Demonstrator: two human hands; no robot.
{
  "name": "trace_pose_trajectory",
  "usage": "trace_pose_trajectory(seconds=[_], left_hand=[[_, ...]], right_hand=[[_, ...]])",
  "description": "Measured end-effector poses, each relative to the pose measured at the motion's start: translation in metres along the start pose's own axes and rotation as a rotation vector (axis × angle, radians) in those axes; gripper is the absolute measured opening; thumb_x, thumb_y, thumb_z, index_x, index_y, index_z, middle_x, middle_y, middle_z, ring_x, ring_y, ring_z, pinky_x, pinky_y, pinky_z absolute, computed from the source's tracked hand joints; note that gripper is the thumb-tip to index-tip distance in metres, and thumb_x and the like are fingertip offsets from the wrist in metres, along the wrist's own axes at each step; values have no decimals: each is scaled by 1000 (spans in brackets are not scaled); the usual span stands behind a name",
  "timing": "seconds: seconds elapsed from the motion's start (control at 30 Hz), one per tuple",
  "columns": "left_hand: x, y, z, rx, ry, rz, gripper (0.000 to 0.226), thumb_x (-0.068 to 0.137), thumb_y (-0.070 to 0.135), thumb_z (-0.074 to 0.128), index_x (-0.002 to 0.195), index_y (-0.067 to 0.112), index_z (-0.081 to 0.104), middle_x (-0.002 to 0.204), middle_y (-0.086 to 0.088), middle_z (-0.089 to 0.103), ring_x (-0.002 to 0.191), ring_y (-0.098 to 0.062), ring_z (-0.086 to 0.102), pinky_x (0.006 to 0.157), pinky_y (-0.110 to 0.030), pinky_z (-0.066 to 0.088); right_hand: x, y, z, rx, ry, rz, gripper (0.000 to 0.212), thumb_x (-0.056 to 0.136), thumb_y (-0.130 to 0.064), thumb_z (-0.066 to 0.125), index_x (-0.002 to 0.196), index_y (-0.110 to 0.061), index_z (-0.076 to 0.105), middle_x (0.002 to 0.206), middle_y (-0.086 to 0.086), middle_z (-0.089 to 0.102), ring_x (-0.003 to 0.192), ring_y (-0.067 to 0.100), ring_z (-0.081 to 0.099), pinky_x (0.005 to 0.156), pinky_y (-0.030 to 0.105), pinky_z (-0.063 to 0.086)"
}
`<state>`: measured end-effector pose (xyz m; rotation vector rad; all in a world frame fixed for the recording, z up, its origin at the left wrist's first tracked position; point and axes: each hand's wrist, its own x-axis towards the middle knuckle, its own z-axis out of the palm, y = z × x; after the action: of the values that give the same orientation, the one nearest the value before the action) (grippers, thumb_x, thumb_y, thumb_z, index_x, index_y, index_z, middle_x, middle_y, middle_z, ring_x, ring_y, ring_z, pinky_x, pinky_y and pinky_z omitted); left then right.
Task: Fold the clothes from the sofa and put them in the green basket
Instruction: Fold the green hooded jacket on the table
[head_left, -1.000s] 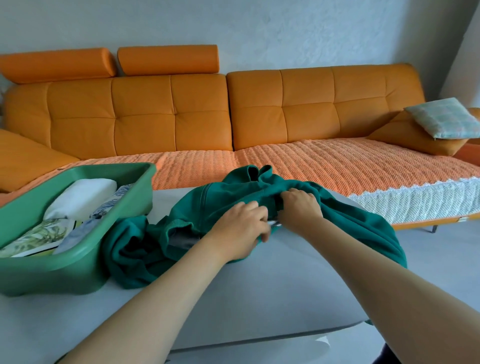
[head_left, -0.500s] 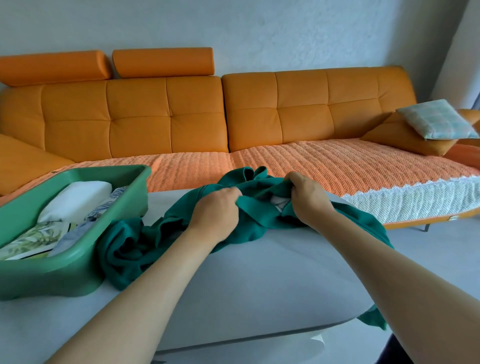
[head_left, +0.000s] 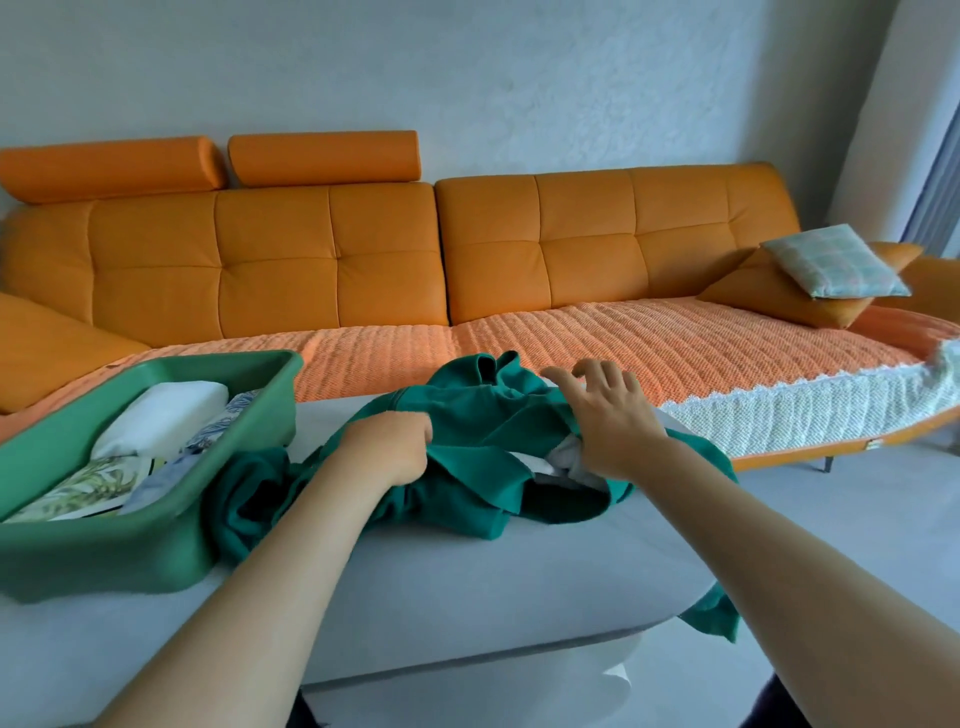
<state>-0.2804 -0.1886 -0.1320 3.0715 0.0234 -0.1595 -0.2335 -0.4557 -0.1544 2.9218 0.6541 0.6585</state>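
While the left hand (head_left: 387, 448) grips a green garment (head_left: 467, 415), the right hand (head_left: 608, 415) is spread wide. Both are near the table's (head_left: 467, 597) far edge.

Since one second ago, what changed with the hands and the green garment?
The right hand let go of the green garment and is now open over it, fingers spread. The left hand slid left, away from the right, and still grips the fabric, pulling the bundle wider. The green basket with its folded clothes and the sofa stayed put.

Crumpled green garment (head_left: 483, 415) in left hand (head_left: 387, 447) grip, beside green basket (head_left: 104, 551).
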Motion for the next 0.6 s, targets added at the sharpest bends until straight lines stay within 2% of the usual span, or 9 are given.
trace_pose_trajectory(seconds=[0.07, 0.1, 0.17, 0.2, 0.3, 0.37, 0.47, 0.53, 0.6], left_hand=[[-9, 14, 8, -10, 160, 196, 56, 80, -6, 44, 123, 30, 44, 125, 0, 48, 110, -23, 47, 81, -36, 41], [-14, 24, 11, -59, 196, 341, 61, 78, -8, 46, 125, 32, 42, 129, 3, 44, 119, -21, 42, 90, -37, 41], [-22, 45, 20, -119, 193, 580, 59, 77, -4, 53, 121, 35, 47, 129, 5, 40, 123, -20, 37, 99, -39, 39], [-24, 53, 27, -93, 179, 640, 52, 78, 4, 58, 119, 36, 52, 130, 4, 40, 123, -21, 37, 101, -39, 38], [-21, 67, 50, 122, 110, 575, 44, 76, 28, 74, 117, 38, 61, 147, 2, 33, 129, -25, 36, 102, -41, 40], [-18, 67, 57, 213, 86, 476, 55, 74, 35, 78, 125, 35, 59, 148, 2, 30, 123, -26, 42, 93, -41, 46], [-11, 68, 57, 206, 167, 442, 45, 80, 22, 70, 123, 31, 62, 131, 1, 41, 112, -25, 50, 81, -39, 50], [-7, 69, 58, 120, 175, 404, 35, 85, 13, 64, 117, 28, 66, 118, 1, 49, 105, -26, 56, 77, -38, 49], [-1, 69, 60, 0, 153, 373, 31, 87, 7, 57, 109, 25, 69, 107, 0, 53, 95, -27, 60, 74, -38, 49]], right_hand=[[-7, -2, 3, -98, 65, 1, 85, 68, -20, 74, 141, -25, 32, 127, 10, 38, 106, 26, 43, 88, 36, 46], [-9, -4, 3, -78, 96, -30, 73, 71, -12, 72, 134, -21, 36, 122, 9, 39, 96, 24, 45, 76, 35, 49], [-12, -8, -1, 31, 123, -158, 46, 76, -1, 68, 114, -14, 47, 108, 9, 43, 76, 22, 44, 52, 36, 45], [-14, -9, -3, 71, 133, -249, 33, 77, 0, 69, 103, -11, 52, 101, 10, 45, 71, 25, 45, 46, 38, 42], [-27, -6, 1, 47, 126, -449, 21, 72, 2, 72, 85, -9, 60, 88, 13, 51, 66, 29, 49, 41, 39, 43], [-35, -4, 7, -15, 81, -464, 27, 77, 1, 69, 99, -12, 61, 100, 12, 54, 72, 27, 50, 46, 39, 46], [-44, 2, 14, -83, 97, -505, 48, 80, 1, 66, 122, -19, 54, 128, 14, 50, 87, 25, 54, 66, 37, 50], [-48, 1, 16, -97, 154, -597, 42, 86, 0, 62, 123, -20, 56, 120, 12, 54, 84, 24, 52, 67, 37, 49], [-53, -6, 20, -52, 201, -698, 24, 97, -6, 54, 117, -17, 61, 100, 8, 55, 73, 23, 47, 56, 39, 46]])
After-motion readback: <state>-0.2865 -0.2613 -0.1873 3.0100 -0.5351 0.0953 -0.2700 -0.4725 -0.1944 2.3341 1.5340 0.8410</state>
